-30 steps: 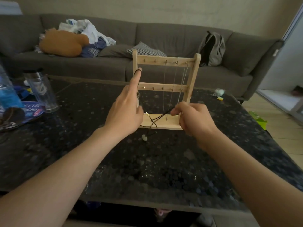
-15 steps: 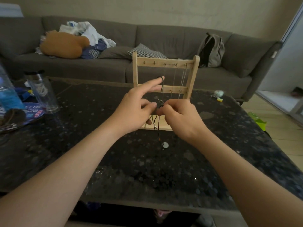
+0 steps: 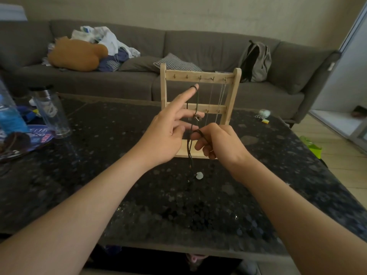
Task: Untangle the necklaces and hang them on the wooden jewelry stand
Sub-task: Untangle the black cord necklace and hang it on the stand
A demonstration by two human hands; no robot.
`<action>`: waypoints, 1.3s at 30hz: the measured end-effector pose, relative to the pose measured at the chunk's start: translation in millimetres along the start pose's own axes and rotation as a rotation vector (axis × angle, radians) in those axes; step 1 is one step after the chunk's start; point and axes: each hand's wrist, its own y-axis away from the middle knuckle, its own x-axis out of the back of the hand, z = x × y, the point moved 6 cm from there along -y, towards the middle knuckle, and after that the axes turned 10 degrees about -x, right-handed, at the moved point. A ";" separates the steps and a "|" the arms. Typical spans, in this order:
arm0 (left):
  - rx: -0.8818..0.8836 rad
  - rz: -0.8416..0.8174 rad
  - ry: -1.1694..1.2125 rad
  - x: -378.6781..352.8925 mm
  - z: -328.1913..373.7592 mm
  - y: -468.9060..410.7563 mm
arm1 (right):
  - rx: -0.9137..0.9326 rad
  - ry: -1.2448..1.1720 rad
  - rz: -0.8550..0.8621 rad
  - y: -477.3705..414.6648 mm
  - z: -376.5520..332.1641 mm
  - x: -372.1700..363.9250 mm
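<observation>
While the black cord necklace (image 3: 188, 147) is strung between both hands at the centre of the frame, none of it sits on a hook yet. The left hand (image 3: 166, 135) is spread, its fingers (image 3: 190, 92) mostly straight. The index tip carries the top loop of the cord, raised in front of the wooden jewelry stand (image 3: 163, 86) and just below its top bar. Whether the thumb and lower fingers also nip the cord I cannot tell. The right hand (image 3: 224, 141), just right of centre, has its fingers curled and grasping a lower bend of the same cord. From there the strands drop to a pale pendant (image 3: 199, 175), which hangs low over the dark speckled desk (image 3: 99, 155), or perhaps touches it. A small metal charm (image 3: 197, 118) shows beside the left middle finger. I cannot make out what it belongs to.

As for progress, thin chains (image 3: 222, 100) already hang from hooks toward the right end of the top bar, so part of the job looks done. Several hooks to the left of them look bare. The cord seems to run fairly straight with a twist low down, so the untangling appears close to finished. What seems left is to free that twist, lift the loop onto a free hook and let the pendant hang. No other loose necklace is plainly visible on the desk.
</observation>
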 end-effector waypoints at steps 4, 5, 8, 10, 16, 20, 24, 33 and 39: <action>-0.033 0.013 0.007 1.0 3.2 0.0 | 0.074 0.103 -0.037 5.4 -3.5 -3.3; -0.048 0.002 -0.016 0.7 4.9 0.2 | 0.087 0.121 -0.038 6.0 -4.2 -4.2; -0.088 -0.052 -0.113 -2.2 7.6 1.0 | 0.113 0.129 -0.045 7.5 -6.5 -7.0; -0.093 -0.076 -0.168 -3.5 8.5 1.7 | 0.136 0.132 -0.032 9.6 -9.1 -7.9; -0.069 -0.144 -0.192 -10.5 8.8 4.4 | 0.171 0.167 0.067 9.3 -8.2 -5.2; -0.042 -0.145 -0.193 -10.4 3.3 3.9 | 0.105 0.132 0.075 4.0 -3.4 -4.0; 0.068 -0.084 -0.231 -0.9 -9.0 4.0 | 0.078 0.067 0.072 4.0 -1.1 -2.3; 0.389 0.034 0.036 4.7 -25.6 8.5 | -0.063 -0.282 0.229 1.9 3.8 11.3; 0.493 0.091 0.169 4.2 -33.0 10.6 | -0.123 -0.420 0.304 6.4 7.6 16.0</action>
